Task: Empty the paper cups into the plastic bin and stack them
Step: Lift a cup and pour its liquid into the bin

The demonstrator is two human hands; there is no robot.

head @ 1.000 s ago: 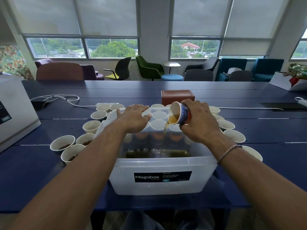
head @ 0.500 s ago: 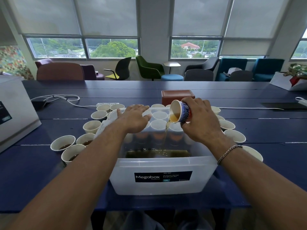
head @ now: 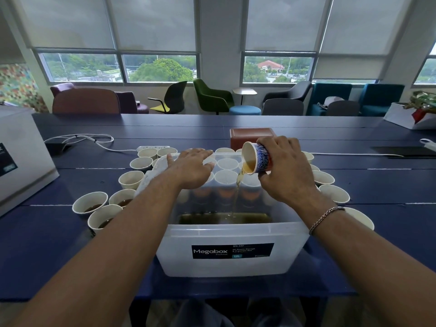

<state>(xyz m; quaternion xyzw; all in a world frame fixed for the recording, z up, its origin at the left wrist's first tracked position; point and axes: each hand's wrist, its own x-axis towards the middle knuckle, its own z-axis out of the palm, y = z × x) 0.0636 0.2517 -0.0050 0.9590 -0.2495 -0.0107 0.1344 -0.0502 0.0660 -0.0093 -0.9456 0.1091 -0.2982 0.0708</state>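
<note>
The right hand (head: 287,171) grips a blue-patterned paper cup (head: 260,158), fingers and thumb curled round its wall. The cup is tipped on its side with its mouth facing 9 o'clock. A thin stream of amber liquid (head: 236,192) runs from its lower lip down into the plastic bin (head: 236,227). A chain bracelet (head: 325,215) sits on that wrist.

The left hand (head: 191,168) lies palm down with its fingers straight and slightly spread. It rests on the bin's far rim at about 11 o'clock and holds nothing. The two hands are apart, with the tipped cup between them, just beside the left fingertips.

The bin stands on the blue table (head: 70,256), right under both hands, with a shallow pool of brown liquid (head: 224,218) on its floor. More paper cups ring it. Those at 9 o'clock (head: 89,204) hold dark liquid, others stand at 3 o'clock (head: 333,193), and a cluster stands at 12 o'clock (head: 227,162) behind the far wall.
</note>
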